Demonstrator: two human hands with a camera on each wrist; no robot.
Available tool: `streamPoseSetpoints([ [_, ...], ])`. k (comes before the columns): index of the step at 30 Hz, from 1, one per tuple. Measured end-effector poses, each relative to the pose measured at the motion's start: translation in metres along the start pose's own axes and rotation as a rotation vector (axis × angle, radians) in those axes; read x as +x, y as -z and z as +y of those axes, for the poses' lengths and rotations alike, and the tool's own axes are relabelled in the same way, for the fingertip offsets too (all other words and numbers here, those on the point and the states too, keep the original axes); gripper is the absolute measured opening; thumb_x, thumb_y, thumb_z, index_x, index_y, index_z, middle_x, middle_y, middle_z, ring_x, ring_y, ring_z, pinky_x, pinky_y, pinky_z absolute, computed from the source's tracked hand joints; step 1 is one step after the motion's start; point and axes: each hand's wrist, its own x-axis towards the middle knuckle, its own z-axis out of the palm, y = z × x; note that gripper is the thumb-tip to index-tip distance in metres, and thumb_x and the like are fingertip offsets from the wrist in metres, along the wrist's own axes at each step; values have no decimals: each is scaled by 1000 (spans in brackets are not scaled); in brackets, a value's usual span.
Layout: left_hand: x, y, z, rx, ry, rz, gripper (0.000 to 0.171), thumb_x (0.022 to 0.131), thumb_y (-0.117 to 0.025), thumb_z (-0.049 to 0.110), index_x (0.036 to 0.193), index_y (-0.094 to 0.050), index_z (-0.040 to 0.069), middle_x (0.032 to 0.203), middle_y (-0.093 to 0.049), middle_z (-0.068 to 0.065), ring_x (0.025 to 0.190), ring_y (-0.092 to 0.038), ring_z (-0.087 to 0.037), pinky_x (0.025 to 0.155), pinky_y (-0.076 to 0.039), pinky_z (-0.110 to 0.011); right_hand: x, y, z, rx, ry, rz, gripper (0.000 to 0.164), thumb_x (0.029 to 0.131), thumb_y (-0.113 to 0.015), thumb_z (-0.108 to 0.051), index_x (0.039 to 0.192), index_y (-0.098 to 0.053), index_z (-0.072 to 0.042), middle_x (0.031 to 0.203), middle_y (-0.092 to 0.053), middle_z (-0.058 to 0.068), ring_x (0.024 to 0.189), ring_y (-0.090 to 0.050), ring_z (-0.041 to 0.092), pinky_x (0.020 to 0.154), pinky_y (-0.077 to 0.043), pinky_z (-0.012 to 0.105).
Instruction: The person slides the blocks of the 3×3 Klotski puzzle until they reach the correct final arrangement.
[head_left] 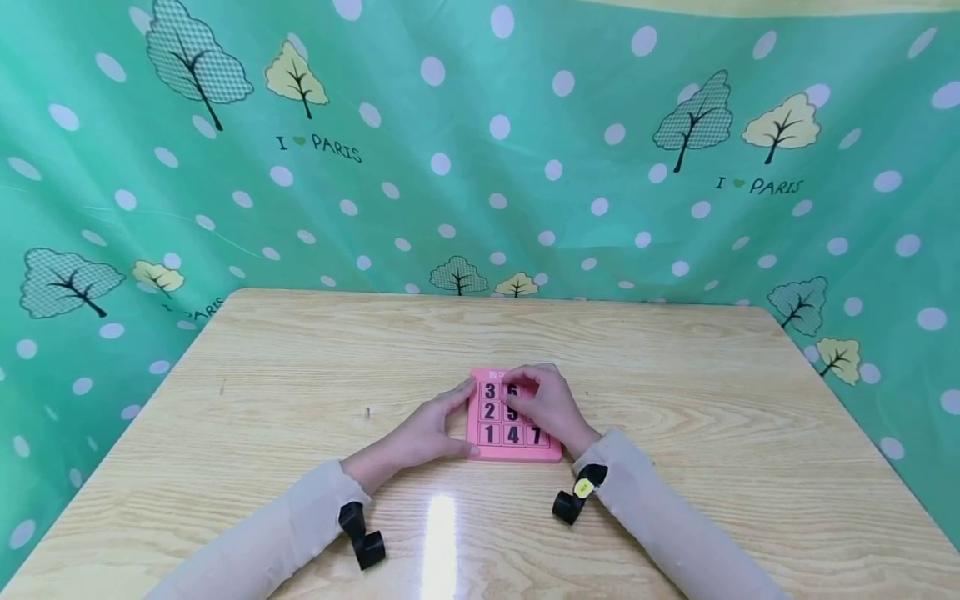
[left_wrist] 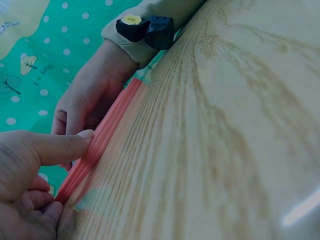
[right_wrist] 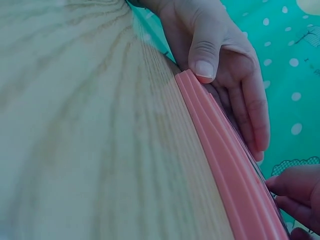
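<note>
A pink number slide puzzle [head_left: 517, 454] lies flat on the wooden table, with black digits on its square tiles; 3, 2, 1, 4 and 7 show plainly. My left hand [head_left: 431, 429] holds the puzzle's left side, thumb at the near left corner and fingers along the edge farther up. Over the upper right part of the puzzle, my right hand [head_left: 551, 404] bends down with thumb and fingertips touching the tiles near the 6. It hides the tiles of the right column above the 7. In the left wrist view, the left thumb [left_wrist: 67, 147] presses on the pink frame's side.
The wooden table [head_left: 300, 358] runs out on all sides of the puzzle. Behind it hangs a green dotted curtain [head_left: 480, 167] with printed trees. Black wrist cameras [head_left: 363, 537] are strapped over both pale sleeves. A bright light reflection lies near the table's front.
</note>
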Motion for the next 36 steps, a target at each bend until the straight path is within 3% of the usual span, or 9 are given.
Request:
streamPoseSetpoints([
  [17,-1,1,0,-6,-2,-10,98,72,-79,13,149,-20,5,156,-16,-6,143,-15,-20,117,-13,-37,-1,9,0,-7,13,-27,23,79,-72,-7,101,-70,-14,109,-60,3,109,-47,23,99,-39,45],
  [28,-2,0,1,-12,-4,8,98,70,-80,13,148,-21,2,156,-16,-9,143,-14,-25,117,-12,-42,-4,18,7,-40,-5,-15,23,78,-74,-9,100,-70,-15,112,-61,3,112,-48,25,102,-37,47],
  [36,-1,0,2,-13,5,6,98,70,-79,12,149,-20,3,156,-15,-6,143,-14,-20,117,-12,-39,-8,23,10,-22,1,-10,23,78,-74,-9,100,-70,-14,112,-62,4,113,-48,25,103,-36,48],
])
